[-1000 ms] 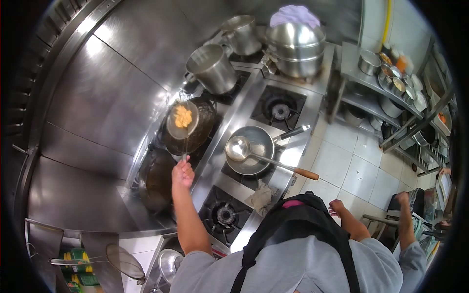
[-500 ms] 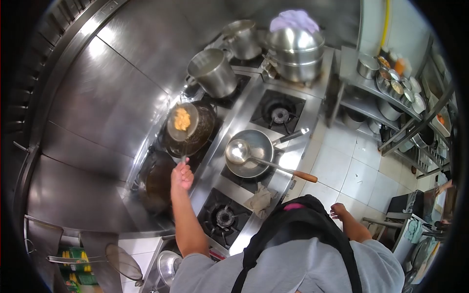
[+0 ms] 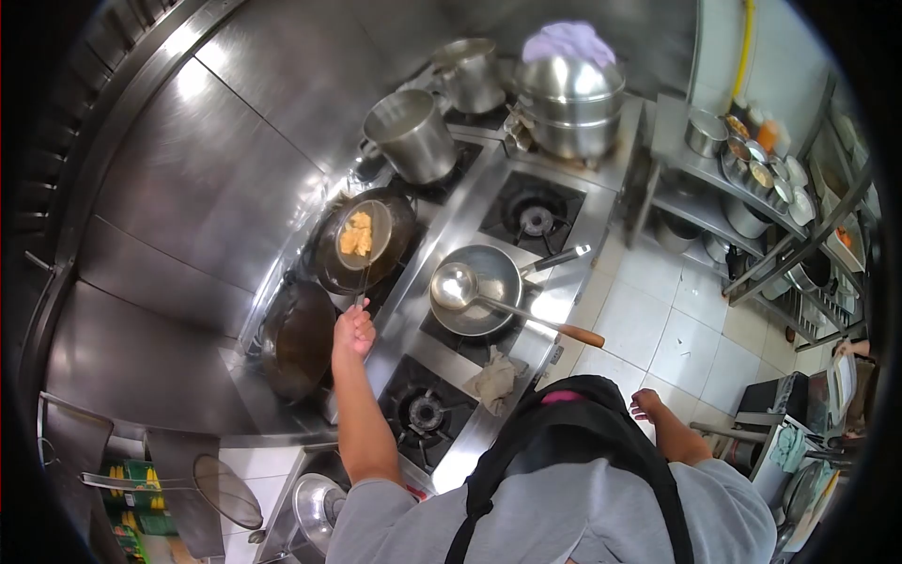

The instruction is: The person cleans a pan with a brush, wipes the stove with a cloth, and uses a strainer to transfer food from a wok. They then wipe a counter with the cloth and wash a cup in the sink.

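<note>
My left hand (image 3: 353, 331) is closed round the handle of a strainer (image 3: 380, 230). Golden fried pieces (image 3: 356, 234) sit in its bowl, too small to name for certain. The strainer is over a dark wok (image 3: 399, 211) on the back row of the stove. My right hand (image 3: 645, 404) hangs beside my apron, fingers curled, with nothing visible in it. Between the hands, a frying pan (image 3: 503, 273) stands on a front burner. A ladle (image 3: 457, 286) lies across that pan, its wooden handle reaching past the stove edge.
Another wok (image 3: 299, 343) stands left of my forearm. Tall pots (image 3: 409, 136) and a steamer (image 3: 571, 108) topped by a purple cloth are at the back. A crumpled rag (image 3: 495, 381) lies by the front edge. Metal shelves (image 3: 700, 202) stand right; another person's hand (image 3: 853, 348) shows far right.
The strainer with the fried pieces has shifted slightly right and looks less tilted above the wok. My left hand moved a little with it; my right hand stays beside me.
</note>
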Motion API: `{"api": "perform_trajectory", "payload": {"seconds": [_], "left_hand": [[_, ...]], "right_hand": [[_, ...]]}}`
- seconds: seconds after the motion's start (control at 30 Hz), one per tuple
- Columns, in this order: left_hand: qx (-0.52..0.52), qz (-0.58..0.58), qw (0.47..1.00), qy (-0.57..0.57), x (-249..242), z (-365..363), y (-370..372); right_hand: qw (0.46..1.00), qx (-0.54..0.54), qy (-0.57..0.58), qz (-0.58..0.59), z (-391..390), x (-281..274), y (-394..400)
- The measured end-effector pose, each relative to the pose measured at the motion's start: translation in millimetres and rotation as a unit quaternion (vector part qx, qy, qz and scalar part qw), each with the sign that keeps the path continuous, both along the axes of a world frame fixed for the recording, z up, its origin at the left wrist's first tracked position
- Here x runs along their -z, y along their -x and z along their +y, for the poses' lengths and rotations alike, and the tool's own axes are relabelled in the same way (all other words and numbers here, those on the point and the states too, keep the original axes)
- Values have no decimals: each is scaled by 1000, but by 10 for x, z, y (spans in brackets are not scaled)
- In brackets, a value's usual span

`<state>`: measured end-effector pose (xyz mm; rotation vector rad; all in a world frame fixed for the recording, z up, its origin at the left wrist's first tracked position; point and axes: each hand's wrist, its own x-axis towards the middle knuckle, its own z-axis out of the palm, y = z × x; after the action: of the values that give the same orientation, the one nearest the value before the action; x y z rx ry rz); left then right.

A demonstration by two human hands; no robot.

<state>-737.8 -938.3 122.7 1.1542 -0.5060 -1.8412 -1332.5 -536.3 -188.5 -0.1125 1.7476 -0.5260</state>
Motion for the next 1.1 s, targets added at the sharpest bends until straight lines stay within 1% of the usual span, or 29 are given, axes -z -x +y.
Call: {"api": "perform_trajectory", "payload": {"seconds": [0.03,0.1,0.13,0.17,0.23,0.27,0.37,0.5,0.6,0.67,0.8,0.87,0.9,0.93,1.03,1.1], "left_hand": [[1,1,1000,1,-82,-2,-7],[23,-6,999,39,-409,47,-33],[6,-60,996,59,-617,104,6],[-1,-68,996,64,-794,156,10],[6,-85,995,58,-851,152,-129],[5,-85,995,58,-788,161,-161],[25,19,999,44,-419,112,-181],[45,35,998,21,-9,70,-44],[37,19,999,2,160,-15,0],[43,3,999,14,25,-31,13],[52,-13,997,62,-532,-20,-69],[52,-18,996,70,-635,-38,-162],[69,-19,996,56,-655,-38,-205],[85,-20,995,42,-658,-19,-233],[79,-2,997,24,-205,-83,-275],[76,8,997,14,-39,-100,-244]], "right_hand": [[1000,1,1,1,3,-14,15],[1000,10,11,6,39,-31,33],[1000,11,10,6,53,-54,37],[1000,13,7,11,64,-69,42],[1000,12,2,16,125,-74,40],[1000,19,1,14,167,-59,29],[1000,24,-7,7,274,-13,-75],[1000,23,-9,-1,505,-8,-214],[999,35,-13,-3,653,-50,-287],[999,44,-19,0,777,-62,-351],[997,78,-8,2,1081,-81,-439],[996,85,-15,8,1259,-62,-480],[996,90,-19,14,1349,-52,-505],[995,96,-21,8,1436,-20,-522],[993,104,-52,-18,1653,16,-587],[993,100,-58,-24,1701,7,-601]]}}
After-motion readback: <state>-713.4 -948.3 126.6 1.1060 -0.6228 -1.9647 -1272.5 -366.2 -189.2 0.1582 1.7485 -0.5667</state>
